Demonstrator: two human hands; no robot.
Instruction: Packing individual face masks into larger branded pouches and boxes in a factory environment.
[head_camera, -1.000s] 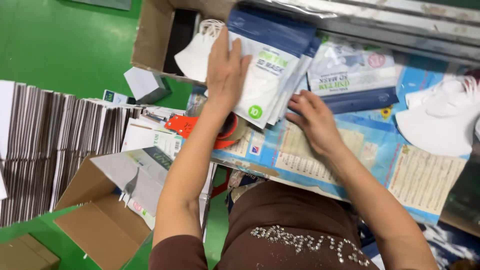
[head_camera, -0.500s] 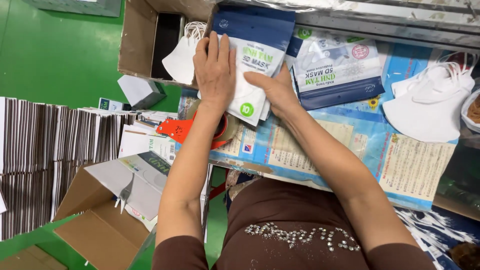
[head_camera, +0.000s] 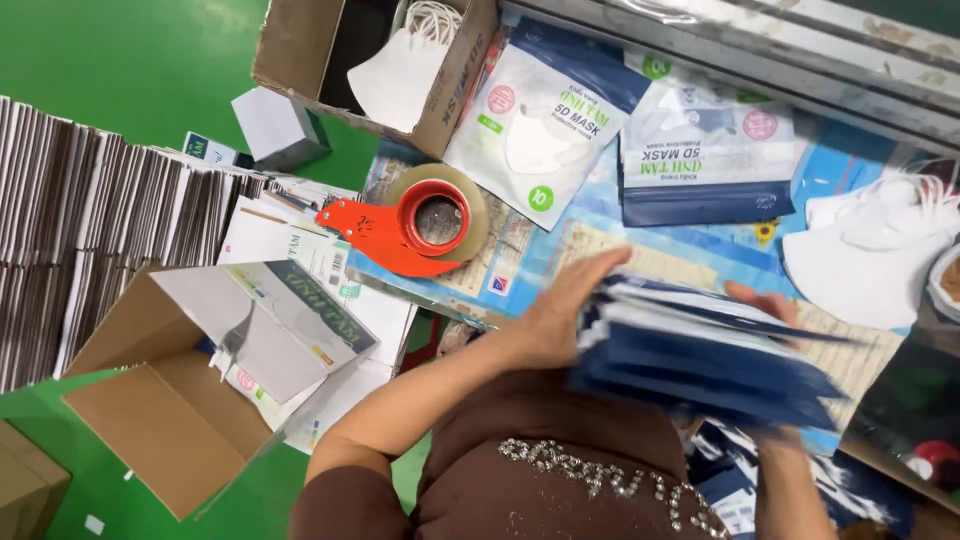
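Observation:
Both my hands hold a thick stack of dark blue mask pouches (head_camera: 700, 360) close to my body, blurred by motion. My left hand (head_camera: 560, 310) grips the stack's left edge. Only the fingertips of my right hand (head_camera: 760, 300) show over its far right side. On the table beyond lie a white-and-blue mask pouch (head_camera: 545, 125) and a second pouch (head_camera: 705, 160). A red tape dispenser (head_camera: 420, 225) with a roll of clear tape sits to the left of my hands.
A cardboard box (head_camera: 300, 50) holding white masks stands at the back. Loose white masks (head_camera: 870, 250) lie at the right. An open carton (head_camera: 170, 400) stands at the lower left, beside rows of flat folded boxes (head_camera: 90, 240) on the green floor.
My hands left the pouch at the back of the table and drew toward my body. They now hold a stack of dark blue pouches.

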